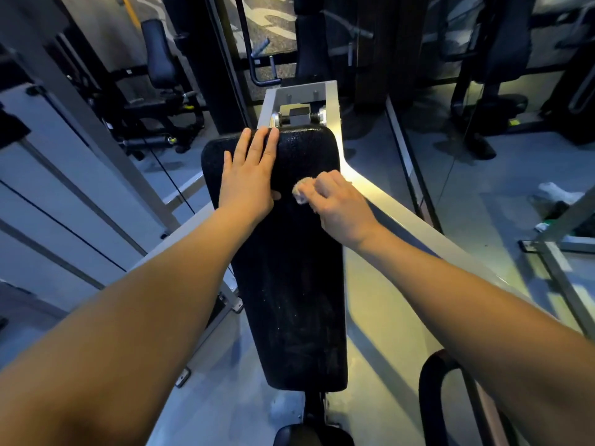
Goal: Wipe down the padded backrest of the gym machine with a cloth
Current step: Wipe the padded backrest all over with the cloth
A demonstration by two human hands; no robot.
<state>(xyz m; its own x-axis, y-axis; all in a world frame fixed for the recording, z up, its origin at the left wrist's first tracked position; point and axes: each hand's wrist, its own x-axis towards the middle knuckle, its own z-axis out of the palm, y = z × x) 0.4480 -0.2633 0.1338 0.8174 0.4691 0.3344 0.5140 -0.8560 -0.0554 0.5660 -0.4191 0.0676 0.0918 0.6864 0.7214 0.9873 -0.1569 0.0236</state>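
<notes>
Our left hand (249, 175) lies flat on the padded backrest (289, 268); our right hand (335, 201) squeezes a tiny cloth (299, 191), which might slip out.

Black seat machine (159, 59) at left, dark machine (505, 53) at right, white item (555, 191) on grey floor (467, 194)

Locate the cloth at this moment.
In the head view, the cloth is bunched in the right hand over the upper right part of the black backrest, just right of the left hand lying flat on the pad.
</notes>
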